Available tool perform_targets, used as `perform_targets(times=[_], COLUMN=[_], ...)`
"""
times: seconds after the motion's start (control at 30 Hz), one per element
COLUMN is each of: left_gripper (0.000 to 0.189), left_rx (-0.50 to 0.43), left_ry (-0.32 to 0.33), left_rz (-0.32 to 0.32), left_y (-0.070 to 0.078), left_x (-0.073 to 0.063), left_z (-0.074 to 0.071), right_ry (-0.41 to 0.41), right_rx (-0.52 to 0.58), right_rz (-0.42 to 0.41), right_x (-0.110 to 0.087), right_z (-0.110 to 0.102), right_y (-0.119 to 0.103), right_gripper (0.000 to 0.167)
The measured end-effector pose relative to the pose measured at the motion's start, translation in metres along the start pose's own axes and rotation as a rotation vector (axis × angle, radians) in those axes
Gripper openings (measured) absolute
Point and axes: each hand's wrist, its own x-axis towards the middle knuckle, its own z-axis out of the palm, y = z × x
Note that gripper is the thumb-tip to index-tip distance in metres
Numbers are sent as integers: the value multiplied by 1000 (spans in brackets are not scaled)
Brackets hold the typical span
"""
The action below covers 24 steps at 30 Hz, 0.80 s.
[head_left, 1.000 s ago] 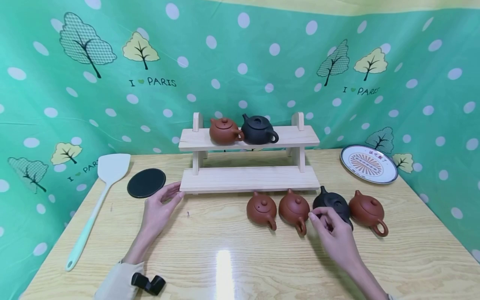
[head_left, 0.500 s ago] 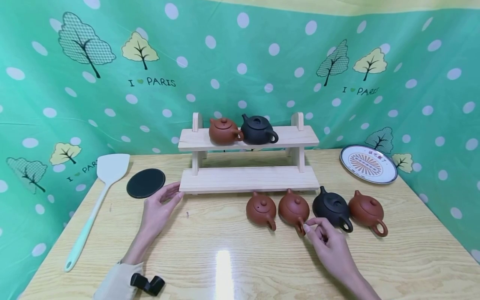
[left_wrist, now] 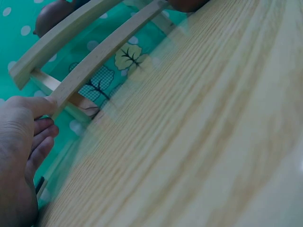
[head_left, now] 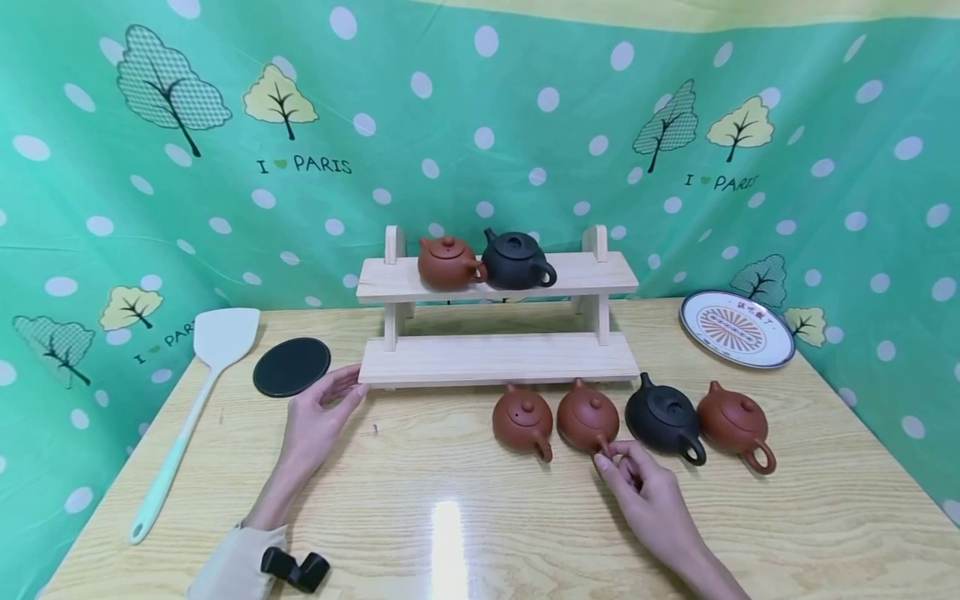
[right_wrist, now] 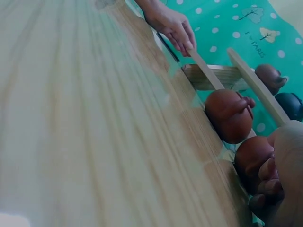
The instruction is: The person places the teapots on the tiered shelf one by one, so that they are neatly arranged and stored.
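Observation:
A two-tier wooden display shelf (head_left: 495, 358) stands at the back of the table. My left hand (head_left: 322, 417) holds the left end of its lower board between thumb and fingers; the left wrist view shows the thumb against the board's end (left_wrist: 59, 101). My right hand (head_left: 648, 496) pinches the handle of a reddish-brown teapot (head_left: 587, 415), second from left in the row before the shelf. Beside that teapot sit another brown teapot (head_left: 522, 419) on its left, then a black teapot (head_left: 663, 414) and a brown teapot (head_left: 735, 419) on its right. In the right wrist view my fingers partly hide the gripped teapot (right_wrist: 251, 158).
On the top board sit a brown teapot (head_left: 447, 265) and a black teapot (head_left: 517, 260). A white spatula (head_left: 198, 425) and a round black coaster (head_left: 292, 367) lie at left. A patterned plate (head_left: 738, 329) is at back right, before a green curtain (head_left: 480, 125).
My right hand has moved left and toward me, from over the black teapot to the second brown teapot's handle, and now pinches it. The left hand stays at the shelf's end.

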Motion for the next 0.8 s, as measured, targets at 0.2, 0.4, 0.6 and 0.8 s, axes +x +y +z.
perform_targets(times=[0.2,0.4,0.6,0.8], left_gripper=[37,37,37,37], left_rx=[8,17,15,2], left_ry=[1,0,0,-3], left_rz=[8,12,27,16], left_y=[1,-2,-2,-1], left_x=[0,0,0,0], left_z=[0,-1,-1,-1], right_ry=[0,-3,-16,3], right_rx=[-15,12,34,26], right_rz=[10,-12,46,42], right_x=[1,2,3,3], right_z=[2,1,1,1], right_y=[1,2,2,2], right_gripper=[3,7,11,14])
